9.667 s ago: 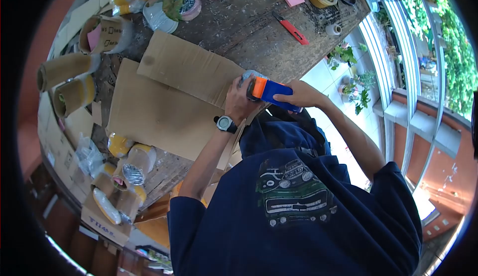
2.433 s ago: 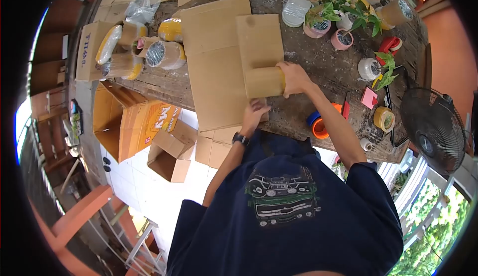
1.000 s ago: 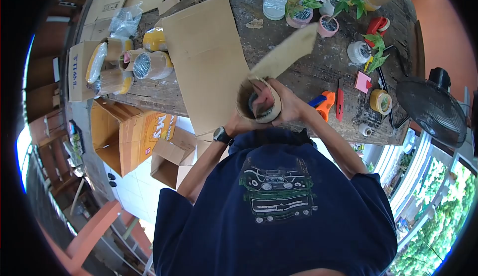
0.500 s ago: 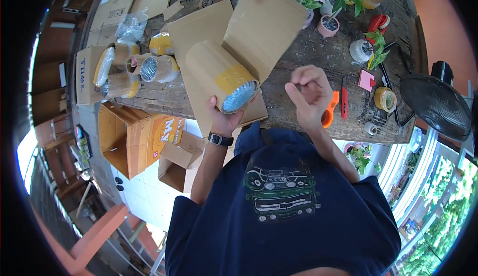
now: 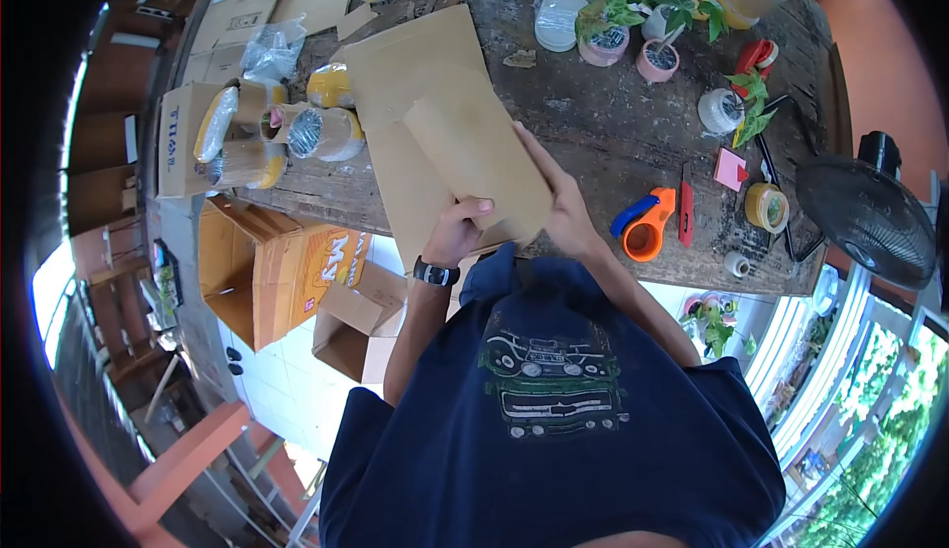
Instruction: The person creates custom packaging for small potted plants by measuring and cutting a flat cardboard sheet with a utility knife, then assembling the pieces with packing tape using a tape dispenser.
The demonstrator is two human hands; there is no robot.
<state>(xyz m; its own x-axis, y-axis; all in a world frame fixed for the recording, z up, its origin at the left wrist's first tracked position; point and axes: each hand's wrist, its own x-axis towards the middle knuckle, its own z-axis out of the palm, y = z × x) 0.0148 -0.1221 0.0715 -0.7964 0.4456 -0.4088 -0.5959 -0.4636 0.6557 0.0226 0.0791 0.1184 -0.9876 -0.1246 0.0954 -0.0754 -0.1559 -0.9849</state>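
Observation:
A brown cardboard sheet (image 5: 415, 172) lies at the table's near edge, its right-hand flap (image 5: 484, 158) folded over to the left. That flap covers the cardboard tube with yellow tape and a plastic-wrapped end, which is now hidden. My left hand (image 5: 457, 232) grips the near end of the folded cardboard, thumb on top and other fingers mostly out of sight. Along the flap's right side, my right hand (image 5: 565, 207) is closed around the cardboard, its fingers pointing up the edge. The near end of the flap looks blurred.
Right of my hands lie an orange and blue tape dispenser (image 5: 647, 230), a red cutter (image 5: 686, 204), pink notes (image 5: 730, 168) and a tape roll (image 5: 766, 207). A black fan (image 5: 865, 217) stands beyond. Several wrapped tubes (image 5: 326, 134) sit left; potted plants (image 5: 657, 59) stand at the back.
The raised cardboard flap has come down over the tube, hiding its wrapped end. My right hand has moved left from the air onto the cardboard, uncovering the dispenser's blue part.

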